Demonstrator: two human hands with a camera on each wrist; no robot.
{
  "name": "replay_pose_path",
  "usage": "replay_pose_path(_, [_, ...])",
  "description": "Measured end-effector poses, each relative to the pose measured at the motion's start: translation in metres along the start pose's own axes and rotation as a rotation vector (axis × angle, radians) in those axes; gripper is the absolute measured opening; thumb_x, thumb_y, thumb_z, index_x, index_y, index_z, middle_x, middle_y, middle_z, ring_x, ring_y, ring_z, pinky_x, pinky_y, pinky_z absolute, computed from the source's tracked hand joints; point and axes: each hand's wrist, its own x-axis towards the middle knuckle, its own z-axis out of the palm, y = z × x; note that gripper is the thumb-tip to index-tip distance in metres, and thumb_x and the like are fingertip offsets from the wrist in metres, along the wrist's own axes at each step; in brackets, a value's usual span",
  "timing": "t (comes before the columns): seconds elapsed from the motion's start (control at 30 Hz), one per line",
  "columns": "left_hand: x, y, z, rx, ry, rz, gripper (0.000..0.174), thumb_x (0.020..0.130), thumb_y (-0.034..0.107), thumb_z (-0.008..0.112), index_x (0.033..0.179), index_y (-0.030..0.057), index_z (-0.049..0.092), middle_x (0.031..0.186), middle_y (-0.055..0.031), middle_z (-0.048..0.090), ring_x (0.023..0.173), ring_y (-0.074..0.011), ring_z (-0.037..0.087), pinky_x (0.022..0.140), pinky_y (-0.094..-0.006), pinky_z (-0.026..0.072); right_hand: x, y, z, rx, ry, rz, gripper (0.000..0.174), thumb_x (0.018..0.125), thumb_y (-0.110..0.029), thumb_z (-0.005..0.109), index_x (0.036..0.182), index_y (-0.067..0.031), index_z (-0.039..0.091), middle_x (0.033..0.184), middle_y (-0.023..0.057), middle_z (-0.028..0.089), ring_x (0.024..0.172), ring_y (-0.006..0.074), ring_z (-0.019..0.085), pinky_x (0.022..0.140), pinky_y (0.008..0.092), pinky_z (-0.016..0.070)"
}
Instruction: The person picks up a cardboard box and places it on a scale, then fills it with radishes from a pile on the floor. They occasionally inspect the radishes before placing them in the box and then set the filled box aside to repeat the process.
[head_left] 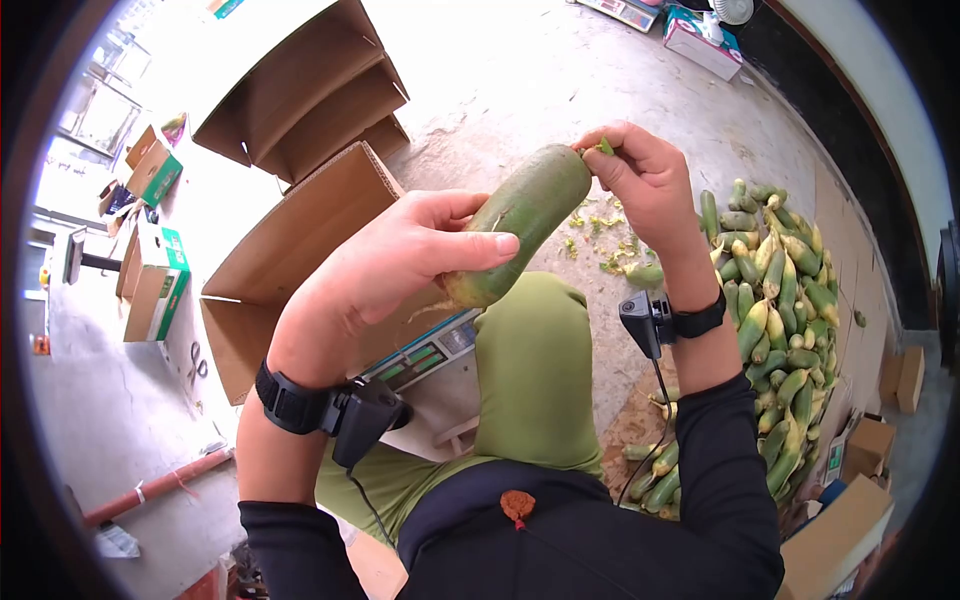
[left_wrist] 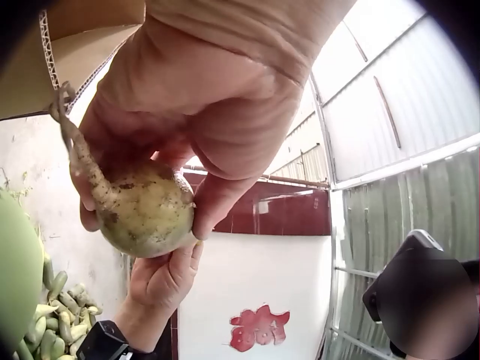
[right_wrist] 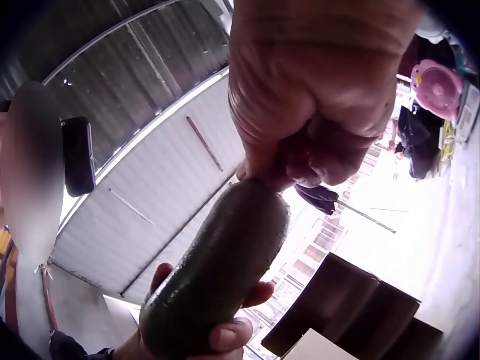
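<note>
A long green radish (head_left: pixel 535 215) is held up at a slant over the person's lap. Around its lower, paler end curls the left hand (head_left: pixel 405 240), thumb lying along the near side. In the left wrist view that end shows yellowish, soil-specked skin and a thin, bent root (left_wrist: pixel 88 169). At the radish's top end the right hand (head_left: pixel 645 175) pinches a small green leaf stub (head_left: pixel 604 147) between thumb and fingers. The right wrist view shows this hand's curled fingers right at the radish's smooth tip, with the left fingers wrapped round the far end.
A large heap of green radishes (head_left: pixel 780 300) lies on the right. Leaf scraps (head_left: pixel 610 235) litter the floor before the knee. Open cardboard boxes (head_left: pixel 290 235) stand at the left, beside a scale (head_left: pixel 430 355). Scissors (head_left: pixel 197 362) lie farther left.
</note>
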Motion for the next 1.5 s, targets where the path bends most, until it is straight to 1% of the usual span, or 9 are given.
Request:
replay_pose_path(0.1, [-0.002, 0.0, 0.002, 0.124, 0.029, -0.019, 0.048, 0.083, 0.019, 0.066, 0.12, -0.0068, 0.051, 0.092, -0.0034, 0.061, 0.082, -0.0073, 0.057, 0.074, -0.0218, 0.0467, -0.002, 0.001, 0.006, -0.231, 0.059, -0.159, 0.011, 0.086, -0.01, 0.061, 0.087, 0.0, 0.064, 0.071, -0.0026, 0.057, 0.06, 0.0033, 0.044, 0.053, 0.018, 0.0356])
replay_pose_path(0.47, [-0.028, 0.008, -0.011, 0.486, 0.089, 0.198, 0.054, 0.077, 0.013, 0.071, 0.124, -0.0043, 0.049, 0.092, 0.001, 0.056, 0.082, -0.0059, 0.051, 0.076, -0.0216, 0.0448, -0.003, -0.01, 0.008, 0.373, -0.067, 0.288, 0.014, 0.09, -0.014, 0.056, 0.091, -0.0016, 0.063, 0.068, -0.0007, 0.055, 0.057, 0.0041, 0.046, 0.051, 0.0177, 0.0372])
replay_pose_path(0.63, [-0.083, 0.034, -0.037, 0.411, 0.131, 0.205, 0.063, 0.073, 0.007, 0.073, 0.129, -0.0011, 0.046, 0.112, -0.0053, 0.057, 0.1, -0.0112, 0.055, 0.087, -0.0258, 0.0443, -0.002, 0.044, -0.026, -0.343, 0.074, 0.015, 0.016, 0.085, -0.01, 0.063, 0.099, -0.0017, 0.064, 0.074, 0.0003, 0.06, 0.061, 0.0043, 0.051, 0.055, 0.0182, 0.0418])
replay_pose_path(0.7, [-0.107, 0.037, -0.059, 0.427, 0.237, 0.105, 0.069, 0.069, 0.008, 0.077, 0.13, -0.0002, 0.045, 0.118, -0.0072, 0.057, 0.107, -0.0142, 0.055, 0.092, -0.0278, 0.044, -0.015, 0.085, -0.053, -0.271, 0.142, 0.241, 0.019, 0.079, -0.009, 0.068, 0.098, -0.0056, 0.067, 0.078, 0.0006, 0.064, 0.064, 0.0074, 0.055, 0.057, 0.0205, 0.0439])
replay_pose_path(0.73, [-0.112, 0.024, -0.076, 0.5, 0.269, 0.205, 0.06, 0.074, 0.017, 0.075, 0.124, -0.001, 0.05, 0.101, -0.0028, 0.06, 0.088, -0.0093, 0.056, 0.077, -0.0235, 0.0467, -0.03, 0.108, -0.063, -0.269, 0.137, 0.255, 0.019, 0.079, -0.009, 0.068, 0.098, -0.0056, 0.067, 0.078, 0.0006, 0.064, 0.064, 0.0074, 0.055, 0.057, 0.0205, 0.0439])
replay_pose_path(0.87, [-0.105, -0.011, -0.142, 0.633, 0.259, -0.376, 0.052, 0.077, 0.017, 0.071, 0.121, -0.0021, 0.052, 0.094, -0.0054, 0.062, 0.084, -0.0121, 0.056, 0.076, -0.0255, 0.0458, -0.117, 0.211, -0.105, -0.904, 0.008, 0.37, 0.024, 0.073, -0.018, 0.071, 0.094, -0.0077, 0.067, 0.077, 0.0101, 0.067, 0.061, 0.0193, 0.06, 0.062, 0.0322, 0.0486])
replay_pose_path(1.0, [-0.056, -0.06, -0.169, 0.907, 0.158, -0.747, 0.046, 0.074, 0.021, 0.069, 0.113, -0.0011, 0.058, 0.089, -0.011, 0.063, 0.081, -0.0188, 0.06, 0.064, -0.0296, 0.0503, -0.221, 0.264, -0.096, -0.713, 0.064, 0.845, 0.017, 0.073, -0.014, 0.065, 0.089, -0.0093, 0.068, 0.067, 0.0101, 0.065, 0.059, 0.0226, 0.062, 0.063, 0.0342, 0.0501])
replay_pose_path(1.23, [0.012, -0.101, -0.184, 0.627, 0.032, -0.8, 0.052, 0.076, 0.019, 0.069, 0.122, 0.0013, 0.052, 0.098, -0.0087, 0.062, 0.078, -0.0183, 0.059, 0.059, -0.031, 0.0509, -0.341, 0.267, -0.075, -0.817, -0.164, 1.131, 0.023, 0.07, -0.01, 0.067, 0.093, -0.0084, 0.067, 0.084, 0.0113, 0.068, 0.08, 0.0212, 0.065, 0.07, 0.0333, 0.0515])
replay_pose_path(1.5, [0.047, -0.177, -0.19, 0.459, -0.24, -0.626, 0.061, 0.075, 0.006, 0.066, 0.13, 0.0002, 0.042, 0.112, -0.011, 0.057, 0.095, -0.0193, 0.056, 0.074, -0.0299, 0.0506, -0.381, 0.276, -0.079, -0.432, 0.118, 1.361, 0.021, 0.077, -0.005, 0.061, 0.098, -0.0018, 0.063, 0.079, 0.0052, 0.062, 0.064, 0.0138, 0.059, 0.057, 0.0288, 0.0502])
